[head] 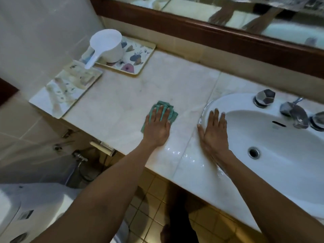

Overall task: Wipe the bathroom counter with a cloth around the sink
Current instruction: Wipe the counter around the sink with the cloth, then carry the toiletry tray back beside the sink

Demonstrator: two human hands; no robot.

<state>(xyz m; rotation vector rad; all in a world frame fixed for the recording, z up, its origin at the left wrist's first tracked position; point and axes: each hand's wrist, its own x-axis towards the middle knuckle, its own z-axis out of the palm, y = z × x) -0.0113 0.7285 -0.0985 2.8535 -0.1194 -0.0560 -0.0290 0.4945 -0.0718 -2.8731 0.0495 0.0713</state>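
Marble table [122, 95], pale and glossy, wet patches shining near the front edge. Left hand [157, 125] is flat on the green cloth [171, 111], fingers spread wide, pressing it down just left of the sink [263, 137]. Right hand [214, 130] lies open, fingers straight, across the basin's left rim. White scoop [108, 44] on a patterned tray [138, 58] at the back, a second tray [57, 95] beside it, contents blurred. Tap [294, 114] smeared; sink cut off right. Mirror [228, 13] above, wood-framed.
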